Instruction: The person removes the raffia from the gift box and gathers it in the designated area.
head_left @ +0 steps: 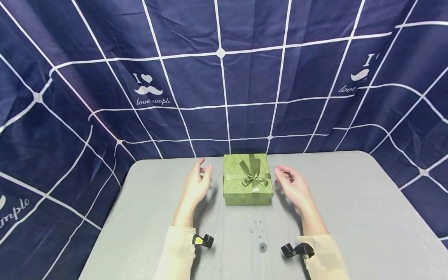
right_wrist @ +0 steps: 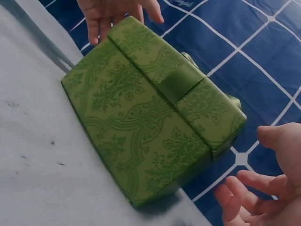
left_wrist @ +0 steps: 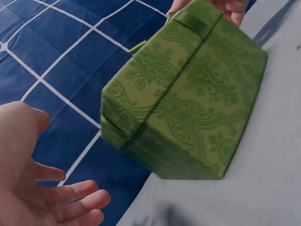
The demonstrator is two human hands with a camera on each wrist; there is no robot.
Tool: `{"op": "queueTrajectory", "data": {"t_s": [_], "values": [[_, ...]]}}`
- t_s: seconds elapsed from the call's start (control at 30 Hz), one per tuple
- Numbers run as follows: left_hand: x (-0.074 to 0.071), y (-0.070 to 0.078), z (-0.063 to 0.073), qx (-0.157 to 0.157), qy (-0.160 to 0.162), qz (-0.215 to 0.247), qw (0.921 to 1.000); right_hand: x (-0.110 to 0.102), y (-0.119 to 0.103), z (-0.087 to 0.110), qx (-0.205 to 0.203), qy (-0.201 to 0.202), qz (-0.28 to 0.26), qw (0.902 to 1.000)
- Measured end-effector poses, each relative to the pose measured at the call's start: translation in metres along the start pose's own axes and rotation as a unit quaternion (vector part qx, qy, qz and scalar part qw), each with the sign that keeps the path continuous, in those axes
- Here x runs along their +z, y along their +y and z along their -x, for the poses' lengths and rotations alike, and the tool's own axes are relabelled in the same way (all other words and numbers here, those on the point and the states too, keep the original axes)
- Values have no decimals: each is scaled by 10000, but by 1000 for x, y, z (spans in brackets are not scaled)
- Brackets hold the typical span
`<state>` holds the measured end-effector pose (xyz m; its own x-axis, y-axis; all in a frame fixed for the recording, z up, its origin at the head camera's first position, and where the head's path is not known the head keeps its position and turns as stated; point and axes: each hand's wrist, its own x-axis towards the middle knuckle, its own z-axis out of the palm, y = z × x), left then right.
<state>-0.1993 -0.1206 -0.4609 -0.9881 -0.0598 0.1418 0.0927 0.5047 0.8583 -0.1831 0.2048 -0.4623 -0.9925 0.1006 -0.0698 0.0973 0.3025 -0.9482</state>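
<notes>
A green gift box (head_left: 241,188) with a raised floral pattern sits on the grey table, its lid on. A green ribbon bow (head_left: 254,179) is tied across the lid. To the left of the box is my left hand (head_left: 198,184), apart from it, fingers loosely bent. My right hand (head_left: 294,186) is on the other side, a small gap from the box, its fingers relaxed and holding nothing. Both wrist views show the box's patterned side (left_wrist: 211,94) and bare space between each near hand (right_wrist: 263,188) and the box.
The grey table (head_left: 150,217) ends just behind the box. Dark blue cloth (head_left: 252,77) with white grid lines hangs behind and at both sides. A dark spot (head_left: 263,247) marks the tabletop in front. Each sleeve carries a black wrist camera (head_left: 208,241).
</notes>
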Motion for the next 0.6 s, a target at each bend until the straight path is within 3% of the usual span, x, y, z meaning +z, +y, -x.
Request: {"op": "queueTrajectory", "data": {"t_s": [0.27, 0.6], "values": [[12, -3, -1, -18, -432, 390, 9983, 5, 3, 0, 50, -357, -204, 9991], [22, -7, -2, 168, -843, 817, 9929, 11, 5, 1, 26, -548, -11, 9985]]}}
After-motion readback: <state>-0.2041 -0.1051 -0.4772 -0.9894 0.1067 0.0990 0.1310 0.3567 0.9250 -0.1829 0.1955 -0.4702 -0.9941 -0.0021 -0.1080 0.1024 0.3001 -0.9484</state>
